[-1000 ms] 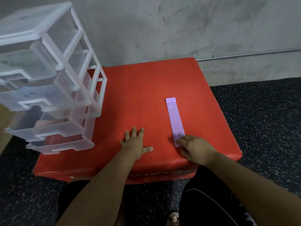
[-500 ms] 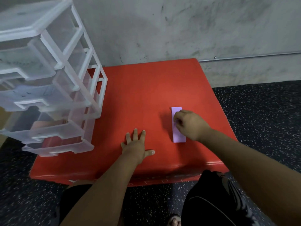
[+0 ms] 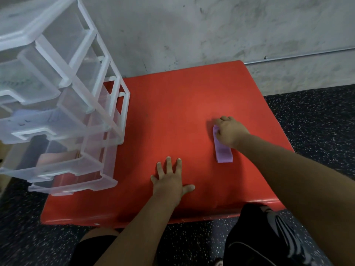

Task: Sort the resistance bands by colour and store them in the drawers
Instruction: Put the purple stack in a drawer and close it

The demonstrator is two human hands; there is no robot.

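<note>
While my right hand (image 3: 229,132) clamps the band (image 3: 222,153) at its far end and my left hand (image 3: 169,181) lies flat, I should press the fold square before lifting.

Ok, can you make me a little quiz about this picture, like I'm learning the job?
1. True or false: the left hand lies flat on the red mat and holds nothing.
2. Which hand is on the purple band? A) left B) right C) both
3. Fill the gap: the plastic drawers stand on the person's ____ side.

Key
1. True: its fingers are spread on the mat.
2. B: the right hand has its fingers curled over the band's far end.
3. Left.
</note>
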